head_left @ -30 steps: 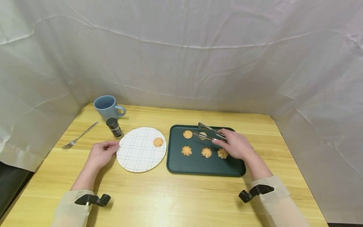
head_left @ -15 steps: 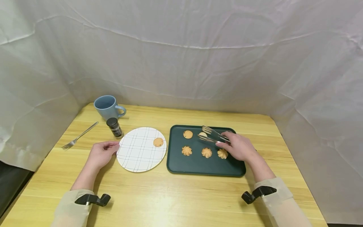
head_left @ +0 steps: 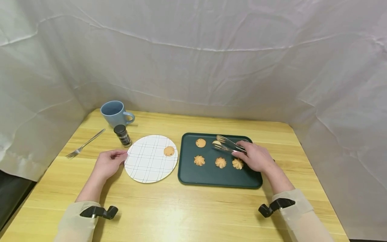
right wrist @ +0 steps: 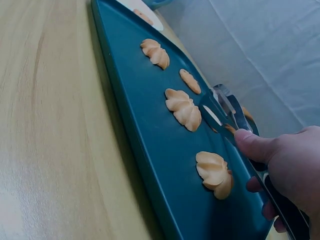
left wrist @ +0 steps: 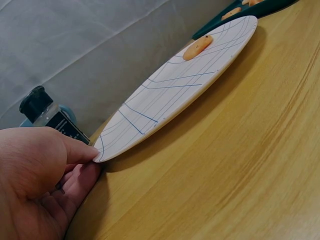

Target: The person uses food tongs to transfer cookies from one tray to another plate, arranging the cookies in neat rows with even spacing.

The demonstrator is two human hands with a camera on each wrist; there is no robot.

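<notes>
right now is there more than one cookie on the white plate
No, the head view shows a single round cookie on the white plate, near its right edge; the other cookies lie on the green tray.

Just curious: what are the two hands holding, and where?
The right hand grips metal tongs at their handle end; the left hand pinches the checked plate at its rim.

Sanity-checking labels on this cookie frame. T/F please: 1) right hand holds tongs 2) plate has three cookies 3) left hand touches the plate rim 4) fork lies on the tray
1) The right hand holds the metal tongs over the dark green tray: true.
2) False: the grid-patterned plate carries one round cookie.
3) The left hand touches the plate rim: true.
4) False: the fork lies on the table, left of the spice jar.
</notes>
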